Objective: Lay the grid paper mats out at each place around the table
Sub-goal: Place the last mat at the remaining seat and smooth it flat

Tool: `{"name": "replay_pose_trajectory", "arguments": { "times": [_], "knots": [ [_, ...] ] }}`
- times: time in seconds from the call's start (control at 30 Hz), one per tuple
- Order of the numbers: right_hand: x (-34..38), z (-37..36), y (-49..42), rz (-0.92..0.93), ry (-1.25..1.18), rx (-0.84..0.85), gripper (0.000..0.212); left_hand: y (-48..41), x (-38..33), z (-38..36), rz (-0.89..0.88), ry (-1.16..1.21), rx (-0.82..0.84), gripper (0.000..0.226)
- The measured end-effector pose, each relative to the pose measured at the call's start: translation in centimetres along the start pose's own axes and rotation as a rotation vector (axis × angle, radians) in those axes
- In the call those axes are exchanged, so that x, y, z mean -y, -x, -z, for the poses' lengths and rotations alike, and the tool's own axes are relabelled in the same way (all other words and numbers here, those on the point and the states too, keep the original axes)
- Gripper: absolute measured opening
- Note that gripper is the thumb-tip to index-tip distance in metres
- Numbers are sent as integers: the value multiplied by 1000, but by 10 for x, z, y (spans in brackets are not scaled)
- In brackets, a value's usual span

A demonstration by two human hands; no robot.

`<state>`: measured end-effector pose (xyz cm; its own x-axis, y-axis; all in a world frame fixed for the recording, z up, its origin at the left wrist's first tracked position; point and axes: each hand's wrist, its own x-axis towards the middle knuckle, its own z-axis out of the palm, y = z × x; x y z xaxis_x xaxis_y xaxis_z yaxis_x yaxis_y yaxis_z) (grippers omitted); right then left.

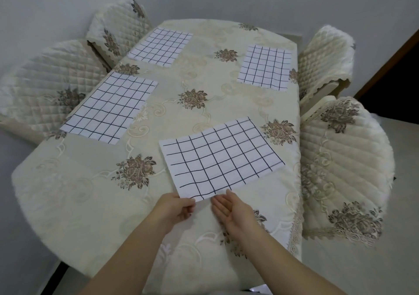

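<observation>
Several white mats with dark grid lines lie on the cream floral tablecloth (74, 195). The nearest mat (218, 156) sits askew at the near right place. My left hand (175, 207) pinches its near corner between thumb and fingers. My right hand (231, 208) is beside that corner, palm up, fingers apart, with its fingertips at the mat's near edge and nothing held. A second mat (110, 107) lies flat at the left place, a third mat (159, 46) at the far left, and a fourth mat (265, 67) at the far right.
Quilted cream chairs flank the table: two on the left (45, 86) (118, 25) and two on the right (326, 54) (342, 170). Grey walls stand behind. A dark doorway (394, 86) opens at the right.
</observation>
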<state>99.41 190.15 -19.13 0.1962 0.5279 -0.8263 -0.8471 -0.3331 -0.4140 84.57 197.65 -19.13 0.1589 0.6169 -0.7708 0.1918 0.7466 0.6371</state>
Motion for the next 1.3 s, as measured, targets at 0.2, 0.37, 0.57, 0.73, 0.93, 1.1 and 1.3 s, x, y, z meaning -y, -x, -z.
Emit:
{"name": "replay_pose_trajectory", "arguments": {
  "times": [0.2, 0.37, 0.57, 0.73, 0.93, 1.1, 1.3],
  "knots": [
    [18, 1, -6, 77, -33, -112, 15, 12, -4, -19, 45, 94, 136, 12],
    [27, 9, -16, 148, 44, -141, 5, 5, -5, -19, 35, 201, 230, 25],
    [51, 41, -15, 227, 244, -146, 5, -30, -25, 10, 57, 433, 141, 46],
    [73, 69, -16, 255, 377, -199, 12, -51, -49, 16, 94, 460, 91, 46],
    [96, 81, -24, 299, 436, -255, 14, -66, -67, -11, 67, 135, 122, 31],
    [112, 84, -32, 342, 438, -287, 15, -74, -81, -37, 41, -44, 134, 21],
    [130, 88, -43, 391, 421, -340, 7, -93, -99, -65, -70, -180, 68, 18]
  ]
}}
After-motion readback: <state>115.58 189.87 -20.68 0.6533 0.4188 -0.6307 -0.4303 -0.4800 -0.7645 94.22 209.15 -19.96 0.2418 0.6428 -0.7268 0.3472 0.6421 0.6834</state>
